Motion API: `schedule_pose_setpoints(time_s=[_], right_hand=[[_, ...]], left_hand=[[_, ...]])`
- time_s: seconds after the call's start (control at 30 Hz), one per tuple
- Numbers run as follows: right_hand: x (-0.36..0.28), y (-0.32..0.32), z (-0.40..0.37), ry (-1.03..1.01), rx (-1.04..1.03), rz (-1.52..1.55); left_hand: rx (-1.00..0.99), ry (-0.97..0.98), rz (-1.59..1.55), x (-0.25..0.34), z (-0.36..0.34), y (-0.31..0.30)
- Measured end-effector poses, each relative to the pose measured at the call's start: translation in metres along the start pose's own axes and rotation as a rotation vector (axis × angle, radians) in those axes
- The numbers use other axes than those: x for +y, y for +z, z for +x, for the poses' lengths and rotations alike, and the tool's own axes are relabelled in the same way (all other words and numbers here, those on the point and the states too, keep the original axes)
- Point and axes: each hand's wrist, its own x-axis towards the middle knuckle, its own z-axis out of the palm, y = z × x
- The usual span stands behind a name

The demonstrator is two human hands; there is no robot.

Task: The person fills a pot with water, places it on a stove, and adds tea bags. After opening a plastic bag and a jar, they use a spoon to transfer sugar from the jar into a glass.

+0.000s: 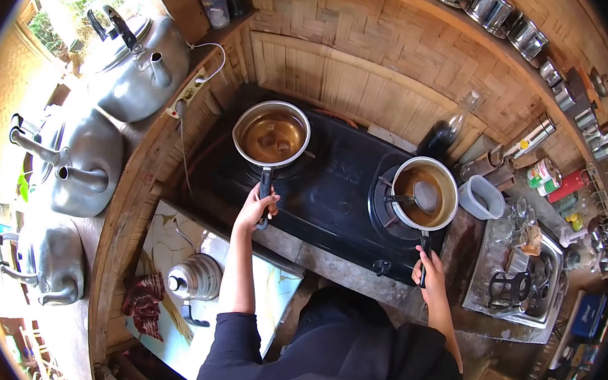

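Observation:
My left hand (pixel 254 209) is closed around the black handle of a metal saucepan (pixel 243 139), which holds brown liquid with a few lumps in it. That pan sits over the left side of the black gas stove (pixel 332 180). On the right burner stands a second saucepan (pixel 449 191), also with brown liquid inside. A ladle or strainer with a round pale bowl (pixel 426 196) rests in it. The right pan's black handle is in the grip of my right hand (pixel 431 274). Whether the left pan touches the stove is hard to tell.
Large metal kettles (pixel 148 66) line the ledge at left. A small kettle (pixel 195 277) and a dark red cloth (pixel 143 303) lie on the side table. Right of the stove are a plastic container (pixel 482 197), a dark bottle (pixel 442 133) and a sink (pixel 554 270) with dishes.

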Motion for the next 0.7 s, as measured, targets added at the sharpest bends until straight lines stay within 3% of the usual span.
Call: schedule_pose_setpoints(time_s=[0.7], right_hand=[[0.001,0.000,0.000,0.012,0.008,-0.022]], left_hand=[[-0.046,-0.023,-0.036,-0.002,0.009,-0.009]])
